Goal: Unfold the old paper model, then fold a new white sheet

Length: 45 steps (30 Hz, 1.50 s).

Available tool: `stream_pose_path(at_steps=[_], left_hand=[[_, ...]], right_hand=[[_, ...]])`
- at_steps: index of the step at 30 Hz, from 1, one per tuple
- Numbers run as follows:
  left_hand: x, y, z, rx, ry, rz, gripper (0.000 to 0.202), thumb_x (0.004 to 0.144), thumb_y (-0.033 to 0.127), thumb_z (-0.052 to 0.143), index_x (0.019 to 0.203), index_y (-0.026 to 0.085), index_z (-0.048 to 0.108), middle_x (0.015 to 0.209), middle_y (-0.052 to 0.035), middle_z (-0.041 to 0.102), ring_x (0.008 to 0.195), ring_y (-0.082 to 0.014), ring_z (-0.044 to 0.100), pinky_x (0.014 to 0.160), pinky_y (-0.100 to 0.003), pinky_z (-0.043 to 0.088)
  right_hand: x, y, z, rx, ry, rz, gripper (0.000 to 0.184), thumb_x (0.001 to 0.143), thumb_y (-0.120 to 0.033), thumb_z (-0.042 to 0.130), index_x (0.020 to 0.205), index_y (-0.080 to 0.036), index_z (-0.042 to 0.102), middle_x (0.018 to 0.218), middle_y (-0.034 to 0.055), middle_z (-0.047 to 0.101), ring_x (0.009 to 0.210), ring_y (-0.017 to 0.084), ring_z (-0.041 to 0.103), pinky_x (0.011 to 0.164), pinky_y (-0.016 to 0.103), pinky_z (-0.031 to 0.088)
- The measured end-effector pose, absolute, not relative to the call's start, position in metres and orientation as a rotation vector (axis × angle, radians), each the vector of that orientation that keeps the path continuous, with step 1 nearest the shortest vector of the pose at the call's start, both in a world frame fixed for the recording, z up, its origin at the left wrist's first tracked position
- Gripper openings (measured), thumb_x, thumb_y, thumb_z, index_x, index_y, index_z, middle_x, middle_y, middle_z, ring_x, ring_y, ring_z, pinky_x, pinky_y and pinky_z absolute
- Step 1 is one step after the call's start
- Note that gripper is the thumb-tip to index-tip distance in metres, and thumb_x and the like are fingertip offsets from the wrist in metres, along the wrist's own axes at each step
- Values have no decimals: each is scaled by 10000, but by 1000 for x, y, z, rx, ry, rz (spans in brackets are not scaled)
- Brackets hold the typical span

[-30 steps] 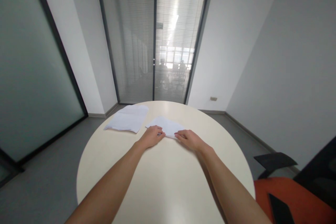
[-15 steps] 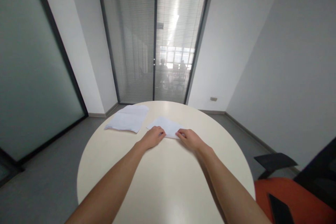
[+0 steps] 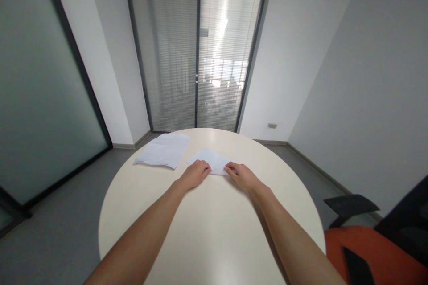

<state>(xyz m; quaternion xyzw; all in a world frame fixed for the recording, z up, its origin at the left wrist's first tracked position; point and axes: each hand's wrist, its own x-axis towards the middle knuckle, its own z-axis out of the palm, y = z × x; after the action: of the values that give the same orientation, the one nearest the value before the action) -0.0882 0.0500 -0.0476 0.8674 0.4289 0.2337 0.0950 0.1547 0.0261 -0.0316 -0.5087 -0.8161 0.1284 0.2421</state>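
Observation:
A small folded white paper (image 3: 213,160) lies on a round cream table (image 3: 207,231), just beyond both hands. My left hand (image 3: 193,175) rests on the paper's near left edge with its fingers curled and pressed down on it. My right hand (image 3: 241,176) presses the paper's near right edge, fingers bent onto it. A larger white sheet (image 3: 163,151) with fold creases lies flat to the left, apart from both hands.
An orange chair seat (image 3: 371,249) with black armrests stands at the lower right beside the table. Behind the table is a glass sliding door (image 3: 197,58) with blinds. A frosted glass wall (image 3: 36,84) runs along the left.
My right hand has slid a little to the left along the paper's near edge, and the paper's right tip is now folded in or covered. The left hand has barely moved.

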Motion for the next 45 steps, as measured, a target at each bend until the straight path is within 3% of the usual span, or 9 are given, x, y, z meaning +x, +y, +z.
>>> stream_pose_path(at_steps=[16,33,41,45], left_hand=[[-88,52,-49,2575,1328,715,239,965,288,499,978,178,711,1011,-81,699,984,-219,618,891,-312,459],[-88,50,-48,2542,1322,708,227,949,289,524,1047,196,707,1064,-64,719,1023,-222,617,905,-317,471],[-86,49,-49,2517,1308,723,209,932,262,546,1065,203,696,1088,-59,720,1038,-224,624,902,-313,470],[-86,49,-49,2482,1324,740,245,926,260,547,1124,209,683,1119,-54,717,1054,-221,623,923,-320,473]], right_hand=[[157,31,-38,-1398,-2212,328,310,952,-325,498,1207,-195,620,970,83,758,793,193,682,725,279,463],[158,34,-39,-1434,-2227,266,363,952,-319,499,1269,-198,627,969,85,757,799,192,675,745,280,461],[161,34,-39,-1352,-2229,288,464,950,-303,496,1408,-234,522,926,53,750,774,184,665,731,275,460],[162,36,-41,-1350,-2248,291,399,956,-286,485,1331,-254,615,959,55,758,789,182,669,759,282,470]])
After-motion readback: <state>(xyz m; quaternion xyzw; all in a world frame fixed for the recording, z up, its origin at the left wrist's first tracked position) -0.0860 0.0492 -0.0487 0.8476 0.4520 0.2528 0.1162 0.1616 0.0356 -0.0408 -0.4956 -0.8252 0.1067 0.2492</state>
